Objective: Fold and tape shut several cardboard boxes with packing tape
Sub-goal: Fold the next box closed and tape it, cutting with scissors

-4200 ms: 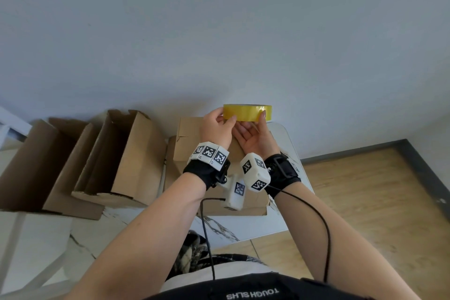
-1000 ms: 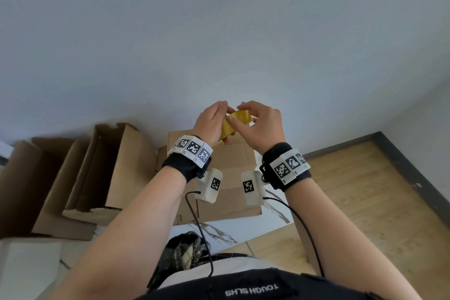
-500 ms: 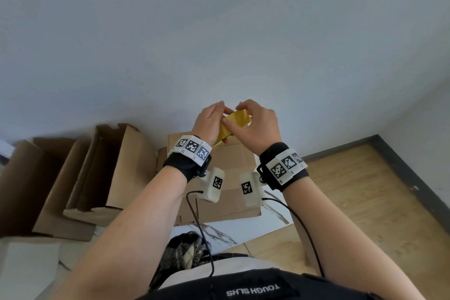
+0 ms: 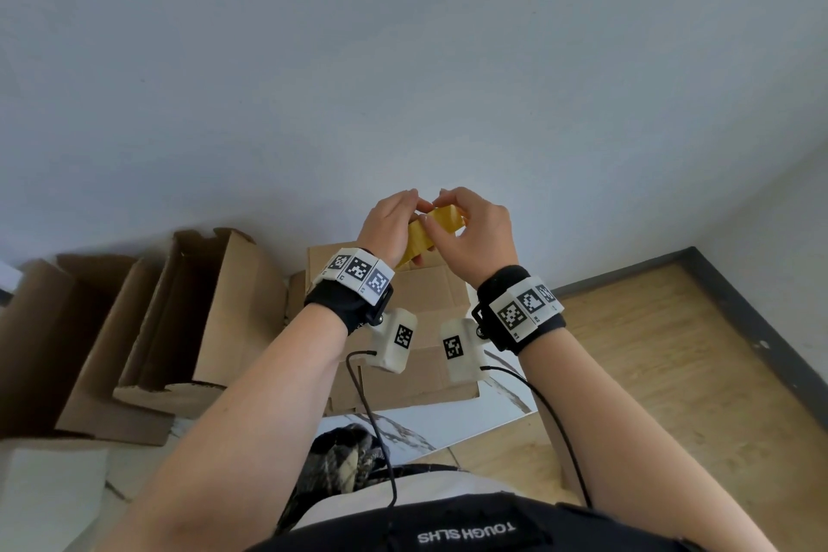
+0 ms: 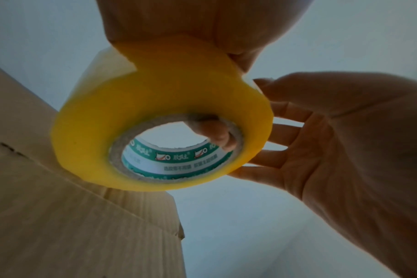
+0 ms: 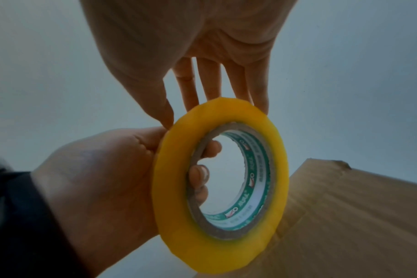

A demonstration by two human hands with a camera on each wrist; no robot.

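Observation:
A yellow packing tape roll (image 4: 432,229) is held on edge above a closed cardboard box (image 4: 430,300). My left hand (image 4: 390,224) grips the roll (image 6: 217,188), with fingers (image 6: 200,176) hooked through its core. A short translucent strip (image 5: 95,75) lifts off the roll near my left hand (image 5: 179,24). My right hand (image 4: 475,233) comes from the right. Its thumb (image 6: 167,116) and straight fingers (image 6: 257,97) touch the top of the outer rim. The box top (image 5: 60,225) lies just under the roll (image 5: 160,116).
Two open cardboard boxes (image 4: 201,314) (image 4: 58,350) stand to the left on the white marble table (image 4: 448,426). A plain wall runs close behind the boxes. Wooden floor (image 4: 672,372) lies to the right, past the table edge.
The roll, held flat between my fingertips 4.2 s ago, now stands on edge in my left hand. Over the last second both hands rose slightly with it.

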